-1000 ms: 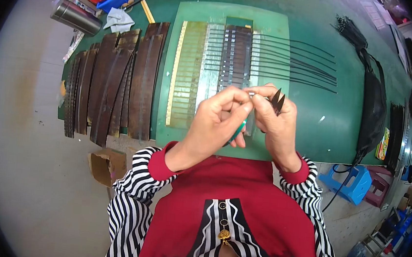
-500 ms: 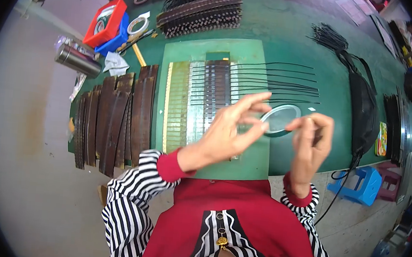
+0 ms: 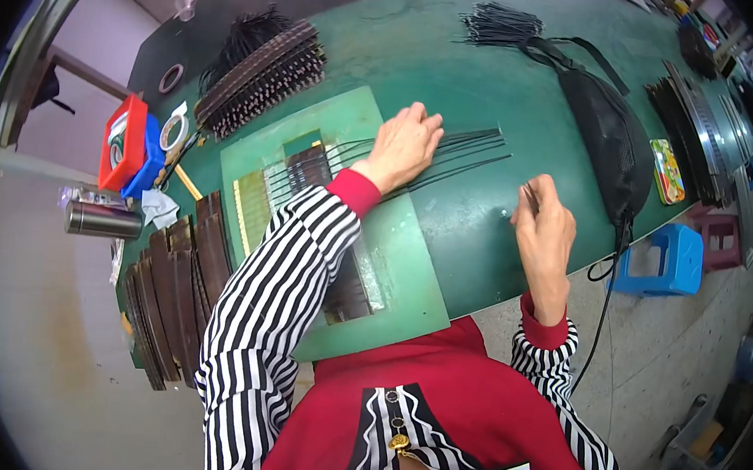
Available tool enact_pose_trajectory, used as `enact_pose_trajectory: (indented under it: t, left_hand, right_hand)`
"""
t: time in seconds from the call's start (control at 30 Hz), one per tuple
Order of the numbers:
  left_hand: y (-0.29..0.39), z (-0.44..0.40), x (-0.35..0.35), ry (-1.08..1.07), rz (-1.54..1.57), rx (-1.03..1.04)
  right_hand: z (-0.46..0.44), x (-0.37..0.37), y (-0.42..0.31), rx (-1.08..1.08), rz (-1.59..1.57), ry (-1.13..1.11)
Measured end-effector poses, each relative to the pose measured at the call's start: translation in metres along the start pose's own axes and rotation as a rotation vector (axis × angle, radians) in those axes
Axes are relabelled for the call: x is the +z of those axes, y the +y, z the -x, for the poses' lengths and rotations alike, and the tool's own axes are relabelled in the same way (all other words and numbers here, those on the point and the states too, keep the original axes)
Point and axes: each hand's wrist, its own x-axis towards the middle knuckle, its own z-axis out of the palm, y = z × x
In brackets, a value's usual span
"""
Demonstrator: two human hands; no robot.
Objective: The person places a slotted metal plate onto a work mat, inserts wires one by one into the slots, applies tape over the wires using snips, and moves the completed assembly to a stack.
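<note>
My left hand is over the black wires, its fingers curled around them. On the right they emerge in bunches; on the left they spread across a dark slotted strip. That strip lies on a light green board, partly covered by my left forearm. My right hand hovers above the table to the right of the wires. Its fingers are pinched together around something dark and small that I cannot make out. The tape roll seen earlier between my hands is not clearly visible.
Brown strips lie at left, near a steel flask and a red bin. Behind stands a stack of wired strips. A black bag and wire bundle lie right; a blue stool stands below.
My left hand has left the tape roll and moved up onto the wires, which are now bunched closer. My right hand has drawn apart from it. The view has turned and shifted.
</note>
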Motion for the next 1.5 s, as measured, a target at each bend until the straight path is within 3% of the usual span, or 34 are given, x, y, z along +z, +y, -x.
enact_pose_trajectory:
  t: [0.23,0.4,0.5,0.57,0.7,0.87,0.97,1.03,1.1,1.17,1.33,1.43,1.5]
  left_hand:
    - [0.042,0.016,-0.003,0.029,-0.102,0.268]
    - [0.024,-0.002,-0.012,-0.225,0.077,0.175]
    - [0.016,-0.017,-0.011,-0.346,0.15,0.229]
    - [0.018,-0.026,-0.006,-0.462,-0.075,0.304]
    - [0.028,-0.021,0.002,-0.447,-0.333,0.463]
    - [0.026,-0.013,-0.012,-0.323,-0.257,0.554]
    - [0.022,-0.023,-0.037,-0.701,0.49,-0.026]
    - [0.007,-0.025,-0.032,-0.718,0.935,-0.15]
    - [0.0,-0.029,-0.035,-0.738,1.064,-0.17]
    - [-0.004,-0.027,-0.028,-0.704,1.213,-0.393]
    - [0.008,-0.011,-0.024,-0.541,1.116,-0.386]
    - [0.018,-0.002,-0.027,-0.4,1.031,-0.315]
    - [0.024,0.001,-0.034,-0.358,0.902,-0.247]
  right_hand:
    - [-0.005,0.001,0.0,0.123,-0.279,-0.007]
    - [0.0,0.004,0.006,0.171,-0.364,0.01]
    - [0.002,0.005,0.008,0.171,-0.378,0.018]
    - [0.003,0.002,0.006,0.125,-0.376,-0.028]
    - [0.008,0.007,0.008,0.109,-0.404,0.004]
    - [0.017,0.003,0.012,0.143,-0.513,-0.009]
    - [0.014,0.002,0.011,0.163,-0.646,-0.07]
    - [0.011,0.008,0.014,0.159,-0.708,-0.123]
    - [0.008,0.018,0.013,0.152,-0.786,-0.181]
    - [-0.001,0.023,0.004,0.143,-0.989,-0.203]
    - [-0.019,0.047,-0.014,0.078,-1.161,-0.3]
    - [-0.027,0.073,-0.015,-0.12,-1.145,-0.195]
    - [-0.028,0.074,-0.016,-0.061,-1.142,-0.223]
